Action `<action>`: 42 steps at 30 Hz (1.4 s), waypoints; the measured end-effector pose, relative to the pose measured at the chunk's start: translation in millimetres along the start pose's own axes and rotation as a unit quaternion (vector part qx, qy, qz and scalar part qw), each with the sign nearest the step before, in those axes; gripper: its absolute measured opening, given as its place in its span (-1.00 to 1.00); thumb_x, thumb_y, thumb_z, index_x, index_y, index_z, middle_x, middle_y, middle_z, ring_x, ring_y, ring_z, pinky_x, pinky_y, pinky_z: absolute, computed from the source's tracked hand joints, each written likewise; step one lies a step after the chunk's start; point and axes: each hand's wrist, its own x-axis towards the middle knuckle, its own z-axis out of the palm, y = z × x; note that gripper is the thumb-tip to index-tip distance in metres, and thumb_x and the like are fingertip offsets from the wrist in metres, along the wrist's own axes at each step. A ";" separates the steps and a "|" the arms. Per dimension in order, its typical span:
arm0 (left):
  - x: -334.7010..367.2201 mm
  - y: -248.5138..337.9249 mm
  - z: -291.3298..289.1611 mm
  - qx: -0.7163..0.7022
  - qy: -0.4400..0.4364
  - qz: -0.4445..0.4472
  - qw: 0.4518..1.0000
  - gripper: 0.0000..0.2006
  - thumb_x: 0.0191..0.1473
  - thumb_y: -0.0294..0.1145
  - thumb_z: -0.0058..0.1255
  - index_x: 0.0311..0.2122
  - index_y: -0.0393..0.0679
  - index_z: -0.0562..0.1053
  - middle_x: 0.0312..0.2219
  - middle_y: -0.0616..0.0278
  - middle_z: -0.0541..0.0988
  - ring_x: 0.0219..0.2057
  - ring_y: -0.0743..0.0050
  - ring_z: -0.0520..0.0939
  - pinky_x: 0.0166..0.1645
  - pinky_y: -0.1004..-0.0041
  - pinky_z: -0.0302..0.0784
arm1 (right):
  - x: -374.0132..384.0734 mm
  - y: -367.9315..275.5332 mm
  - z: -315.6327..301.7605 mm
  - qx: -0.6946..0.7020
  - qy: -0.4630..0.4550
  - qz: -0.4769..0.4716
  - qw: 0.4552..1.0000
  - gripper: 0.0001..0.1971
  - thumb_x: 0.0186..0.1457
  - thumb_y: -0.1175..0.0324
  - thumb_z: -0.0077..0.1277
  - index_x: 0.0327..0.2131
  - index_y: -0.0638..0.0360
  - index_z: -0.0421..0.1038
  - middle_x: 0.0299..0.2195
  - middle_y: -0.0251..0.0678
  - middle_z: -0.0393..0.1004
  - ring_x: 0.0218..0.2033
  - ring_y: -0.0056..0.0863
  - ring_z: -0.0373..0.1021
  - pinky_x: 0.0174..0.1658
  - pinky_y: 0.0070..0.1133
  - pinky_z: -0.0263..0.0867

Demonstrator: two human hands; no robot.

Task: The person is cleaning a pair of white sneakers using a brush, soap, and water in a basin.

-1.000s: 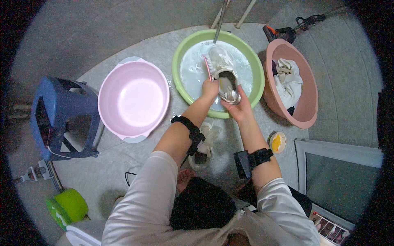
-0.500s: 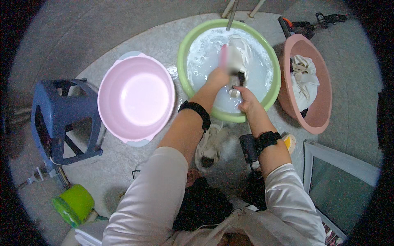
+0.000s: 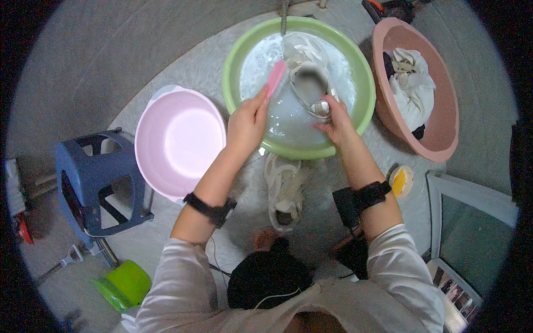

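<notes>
A pink brush (image 3: pixel 276 79) is gripped in my left hand (image 3: pixel 247 123), held over the left part of a round green basin (image 3: pixel 235 91). Its bristles are not visible from here. Soapy, whitish water fills the basin, with foam along the far side. My right hand (image 3: pixel 339 120) holds a white shoe (image 3: pixel 308 61) by its heel end, the toe pointing away from me and the opening facing up. Brush and shoe are a little apart. A second pale shoe (image 3: pixel 284 191) lies on the floor just in front of the basin.
A pink basin (image 3: pixel 180 144) stands to the left, beside a blue plastic stool (image 3: pixel 83 180). On the right, a salmon-coloured basin (image 3: pixel 383 105) holds white cloth (image 3: pixel 413 94). A metal hose (image 3: pixel 283 19) hangs over the green basin's far rim. A green bucket (image 3: pixel 130 283) lies lower left.
My left hand has drawn the pink brush back and left, off the shoe. The shoe has turned so its opening faces up. The view has shifted slightly.
</notes>
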 end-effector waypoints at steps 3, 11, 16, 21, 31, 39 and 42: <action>-18.7 28.3 -15.5 0.108 -0.091 0.028 0.990 -0.72 0.00 -0.29 -0.18 -0.15 -0.07 0.38 -0.43 0.00 0.48 -0.42 0.11 0.50 -0.32 0.31 0.39 | -9.9 3.1 1.3 -0.035 0.034 -0.009 0.999 -0.17 -0.28 0.20 0.06 0.04 0.04 -0.24 -0.10 -0.12 0.10 -0.12 -0.21 0.15 -0.22 -0.16 0.15; 15.4 23.6 47.0 0.210 -0.176 0.043 0.961 -0.73 -0.02 -0.27 -0.27 -0.25 -0.07 0.43 -0.51 0.00 0.49 -0.44 0.02 0.52 -0.32 0.16 0.40 | 21.5 38.2 -3.4 -0.240 0.145 -0.113 0.953 -0.22 -0.25 0.19 0.03 0.02 0.24 -0.16 -0.21 -0.16 0.23 -0.32 -0.36 0.28 -0.41 -0.35 0.22; 33.6 13.1 44.1 0.136 -0.127 0.002 0.982 -0.75 -0.05 -0.29 -0.25 -0.35 -0.13 0.45 -0.46 -0.03 0.49 -0.41 0.00 0.51 -0.29 0.16 0.40 | 8.5 38.8 11.1 -0.083 -0.047 0.022 0.995 -0.34 -0.18 0.16 -0.03 -0.06 0.31 -0.08 -0.29 -0.11 0.26 -0.49 -0.39 0.31 -0.61 -0.46 0.24; 35.0 11.4 43.2 0.148 -0.178 -0.011 0.973 -0.74 -0.05 -0.29 -0.27 -0.34 -0.15 0.44 -0.45 -0.08 0.48 -0.39 -0.04 0.50 -0.27 0.15 0.39 | -7.0 25.8 22.3 -0.151 0.030 -0.048 0.987 -0.41 -0.12 0.21 -0.10 -0.04 0.14 -0.11 -0.27 -0.13 0.25 -0.43 -0.32 0.32 -0.56 -0.40 0.29; 44.0 12.8 41.3 0.131 -0.085 -0.059 0.986 -0.62 0.05 -0.11 -0.36 -0.38 -0.18 0.44 -0.51 -0.12 0.47 -0.42 -0.07 0.50 -0.28 0.12 0.37 | -5.7 31.6 35.4 -0.204 0.067 -0.058 0.975 -0.58 -0.04 0.22 -0.26 -0.06 -0.01 0.02 -0.33 -0.31 0.31 -0.41 -0.43 0.32 -0.69 -0.59 0.17; 46.8 1.9 35.4 0.150 -0.102 0.008 0.983 -0.66 0.04 -0.15 -0.34 -0.33 -0.14 0.44 -0.51 -0.11 0.47 -0.43 -0.05 0.50 -0.31 0.14 0.38 | -29.2 26.7 48.8 -0.147 -0.005 -0.020 0.989 -0.47 -0.05 0.23 -0.19 0.03 -0.10 -0.08 -0.26 -0.29 0.29 -0.42 -0.43 0.31 -0.60 -0.49 0.26; 27.7 5.8 25.0 0.196 -0.096 0.083 0.972 -0.72 0.03 -0.23 -0.29 -0.35 -0.14 0.44 -0.54 -0.10 0.47 -0.45 0.01 0.51 -0.33 0.16 0.40 | -16.9 16.5 24.2 -0.177 0.015 -0.052 0.983 -0.42 -0.07 0.23 -0.19 0.06 -0.12 -0.12 -0.24 -0.30 0.29 -0.35 -0.44 0.29 -0.50 -0.43 0.26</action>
